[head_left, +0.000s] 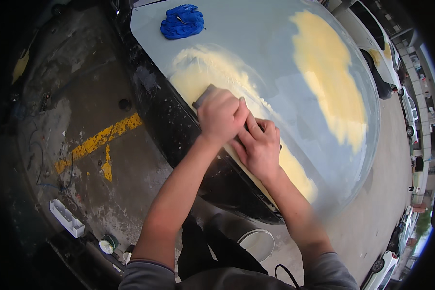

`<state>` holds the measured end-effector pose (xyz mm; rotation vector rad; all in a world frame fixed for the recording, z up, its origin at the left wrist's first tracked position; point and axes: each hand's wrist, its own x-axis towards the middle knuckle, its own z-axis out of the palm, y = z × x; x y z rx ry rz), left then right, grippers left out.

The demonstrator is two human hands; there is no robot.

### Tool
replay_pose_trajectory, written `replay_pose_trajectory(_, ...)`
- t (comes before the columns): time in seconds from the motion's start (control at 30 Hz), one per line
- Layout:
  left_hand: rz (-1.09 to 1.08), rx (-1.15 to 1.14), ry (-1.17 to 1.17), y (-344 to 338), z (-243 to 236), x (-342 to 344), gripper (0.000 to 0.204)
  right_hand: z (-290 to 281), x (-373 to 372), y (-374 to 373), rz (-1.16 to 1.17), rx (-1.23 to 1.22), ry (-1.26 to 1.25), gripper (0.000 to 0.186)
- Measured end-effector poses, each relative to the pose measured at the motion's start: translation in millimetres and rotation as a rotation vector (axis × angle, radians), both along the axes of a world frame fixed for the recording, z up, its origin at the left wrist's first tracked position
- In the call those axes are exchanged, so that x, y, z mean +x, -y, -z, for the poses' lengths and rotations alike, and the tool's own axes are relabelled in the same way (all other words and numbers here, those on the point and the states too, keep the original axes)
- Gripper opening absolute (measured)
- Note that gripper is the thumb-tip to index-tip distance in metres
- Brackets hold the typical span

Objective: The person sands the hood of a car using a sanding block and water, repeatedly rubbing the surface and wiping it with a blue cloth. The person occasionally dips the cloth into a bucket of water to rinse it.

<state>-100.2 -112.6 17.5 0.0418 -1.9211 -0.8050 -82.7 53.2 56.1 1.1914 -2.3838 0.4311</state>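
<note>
Yellow filler point(186, 79) along the grey panel's point(270, 53) edge is pressed by a dark block point(203, 97), gripped with left hand point(222, 115) and right hand point(262, 151); smoothing seems partly done, rough ridges point(264, 103) are left.

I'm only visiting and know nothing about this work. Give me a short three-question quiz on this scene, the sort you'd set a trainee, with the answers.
1. True or false: the crumpled blue cloth lies on the grey car panel.
2. Which is nearer that cloth, the left hand or the right hand?
3. What colour is the filler patch around the dark sanding block?
a) red
b) pale yellow
c) green

Key: 1. True. 2. The left hand. 3. b.
</note>
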Motion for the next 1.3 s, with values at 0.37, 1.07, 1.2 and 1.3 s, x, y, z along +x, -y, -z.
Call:
replay_pose_trajectory(0.37, 0.019, 0.018, -0.028, 18, 11, 26, 0.025, 11, 21, 16, -0.013, 0.026, -0.024, 0.058)
replay_pose_trajectory(1.07, -0.039, 0.071, 0.020, 37, 14, 32, 0.029, 11, 17, 42, -0.044, 0.027, 0.005, 0.053)
replay_pose_trajectory(1.2, -0.064, 0.032, 0.021, 63, -3, -5, 0.030, -7, -22, 69, -0.070, -0.018, -0.006, 0.044)
replay_pose_trajectory(1.3, -0.103, 0.041, 0.065, 102, -19, -69, 0.035, -11, -74, 106, -0.059, -0.024, -0.029, 0.038)
